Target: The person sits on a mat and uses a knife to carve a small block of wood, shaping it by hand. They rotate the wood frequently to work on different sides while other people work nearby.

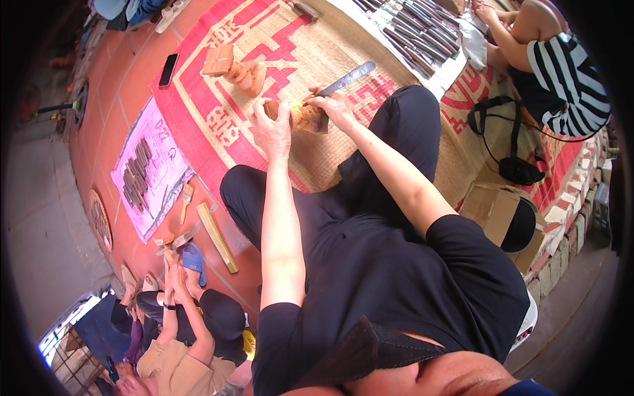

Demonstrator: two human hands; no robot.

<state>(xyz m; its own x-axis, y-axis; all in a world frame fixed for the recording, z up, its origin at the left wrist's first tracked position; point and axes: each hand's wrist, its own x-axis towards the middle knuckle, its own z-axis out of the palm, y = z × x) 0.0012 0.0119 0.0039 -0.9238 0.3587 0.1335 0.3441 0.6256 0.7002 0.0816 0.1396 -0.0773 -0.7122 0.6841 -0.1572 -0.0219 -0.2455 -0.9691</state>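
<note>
I sit cross-legged on a red and tan woven mat (317, 49). Between my hands is a pale carved wooden piece (308, 119), tilted over my lap. My left hand (272, 132) grips its left end, fingers curled round it. My right hand (335, 109) is closed on a long flat grey blade-like tool (349, 78) that points away to the right; its working end, near the wood, is hidden by my fingers. Just beyond my left hand stands another carved wooden figure (247, 77), with a squared block (218, 61) at its top.
A phone (169, 70) lies left on the mat. Dark carving tools (137, 177) rest on pink paper; more handled tools (422, 33) cover a white sheet. A brush (187, 198), wooden bar (216, 237), strapped black device (520, 169) and cardboard box (485, 206) lie around. Co-workers sit lower left and upper right.
</note>
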